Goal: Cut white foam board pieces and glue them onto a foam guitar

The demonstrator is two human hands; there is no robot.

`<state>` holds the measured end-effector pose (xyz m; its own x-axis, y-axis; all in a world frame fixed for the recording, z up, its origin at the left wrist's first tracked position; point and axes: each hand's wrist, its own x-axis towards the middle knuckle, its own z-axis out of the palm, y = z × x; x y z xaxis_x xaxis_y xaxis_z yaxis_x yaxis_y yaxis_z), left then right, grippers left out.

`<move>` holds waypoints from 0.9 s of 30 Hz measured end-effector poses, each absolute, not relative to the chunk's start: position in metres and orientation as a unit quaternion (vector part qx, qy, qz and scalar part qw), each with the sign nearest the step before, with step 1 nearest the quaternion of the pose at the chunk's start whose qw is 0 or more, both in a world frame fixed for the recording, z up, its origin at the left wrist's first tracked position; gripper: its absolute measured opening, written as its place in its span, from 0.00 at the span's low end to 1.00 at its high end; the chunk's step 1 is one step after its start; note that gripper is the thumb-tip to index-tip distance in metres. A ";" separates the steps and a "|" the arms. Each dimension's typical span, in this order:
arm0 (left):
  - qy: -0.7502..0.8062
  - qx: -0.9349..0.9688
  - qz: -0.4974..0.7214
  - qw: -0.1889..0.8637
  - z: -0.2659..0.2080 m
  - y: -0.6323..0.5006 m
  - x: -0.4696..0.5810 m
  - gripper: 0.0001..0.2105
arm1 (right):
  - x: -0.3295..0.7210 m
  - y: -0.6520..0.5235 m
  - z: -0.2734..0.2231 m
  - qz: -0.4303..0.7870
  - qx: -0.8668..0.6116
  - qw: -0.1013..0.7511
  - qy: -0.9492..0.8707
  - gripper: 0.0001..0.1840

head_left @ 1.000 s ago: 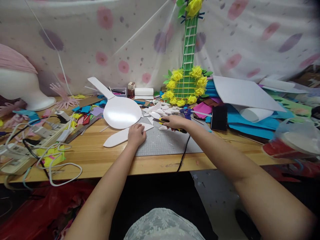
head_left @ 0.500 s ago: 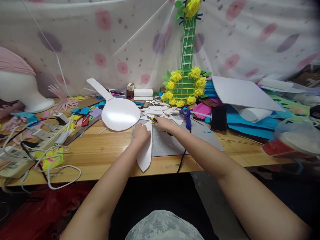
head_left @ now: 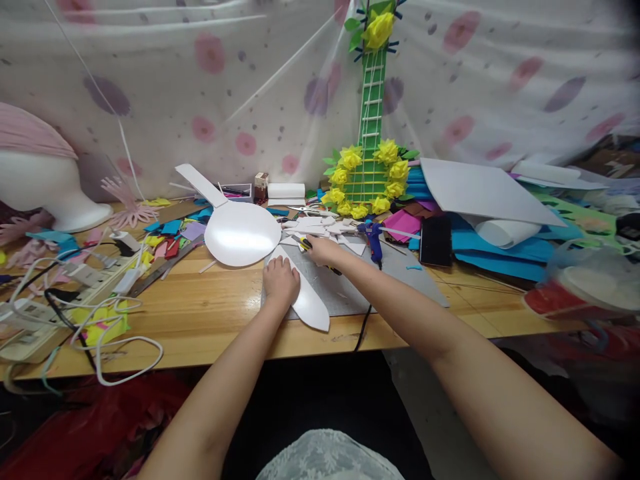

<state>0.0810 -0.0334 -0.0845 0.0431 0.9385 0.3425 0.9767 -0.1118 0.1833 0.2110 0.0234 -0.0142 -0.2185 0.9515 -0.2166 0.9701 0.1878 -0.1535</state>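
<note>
A long white board piece [head_left: 313,303] with a pointed near end lies slantwise on the grey cutting mat [head_left: 405,293]. My left hand [head_left: 281,280] lies over its far part, fingers stretched forward and pressing down. In my right hand [head_left: 323,251] is a yellow and black utility knife [head_left: 305,243], its tip pointing left near the far end of the piece. Just beyond the knife is a heap of white offcuts [head_left: 325,225]. To the left rests a white banjo-shaped cutout [head_left: 243,233], a round body with a strip for a neck.
A blue glue gun [head_left: 373,240] stands right of the offcuts, beside a black phone [head_left: 436,241]. Behind stands a green guitar model [head_left: 371,133] with yellow flowers. Cables and a power strip [head_left: 37,337] crowd the left; a lidded red cup [head_left: 555,297] sits right.
The white piece has turned, its pointed near end swinging to the right. My left hand has flattened out over it. The right hand still holds the knife in about the same place.
</note>
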 end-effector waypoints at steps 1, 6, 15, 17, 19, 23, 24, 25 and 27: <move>-0.677 -0.705 -0.205 0.049 -0.086 -0.029 0.086 0.17 | 0.209 0.023 -0.013 -0.128 0.619 0.039 0.774 0.29; -0.692 -0.660 -0.292 0.013 -0.091 -0.015 0.097 0.17 | 0.204 0.023 -0.014 -0.092 0.582 0.033 0.808 0.31; -0.600 -0.748 -0.280 -0.035 -0.098 -0.031 0.071 0.14 | 0.193 0.025 -0.022 -0.074 0.555 0.038 0.828 0.31; -0.596 -0.756 -0.270 -0.027 -0.098 -0.033 0.071 0.15 | 0.188 0.024 -0.020 -0.074 0.545 0.046 0.834 0.30; -0.596 -0.759 -0.261 -0.020 -0.098 -0.033 0.073 0.14 | 0.183 0.024 -0.018 -0.074 0.541 0.062 0.836 0.29; -0.602 -0.759 -0.249 -0.017 -0.093 -0.035 0.075 0.12 | 0.177 0.024 -0.013 -0.071 0.544 0.080 0.832 0.28; -0.603 -0.759 -0.248 -0.016 -0.092 -0.035 0.075 0.11 | 0.175 0.024 -0.012 -0.072 0.543 0.083 0.832 0.28; -0.602 -0.759 -0.246 -0.014 -0.091 -0.035 0.076 0.11 | 0.173 0.024 -0.010 -0.072 0.542 0.085 0.833 0.27; -0.604 -0.760 -0.240 -0.008 -0.090 -0.036 0.076 0.11 | 0.170 0.024 -0.008 -0.072 0.540 0.090 0.834 0.26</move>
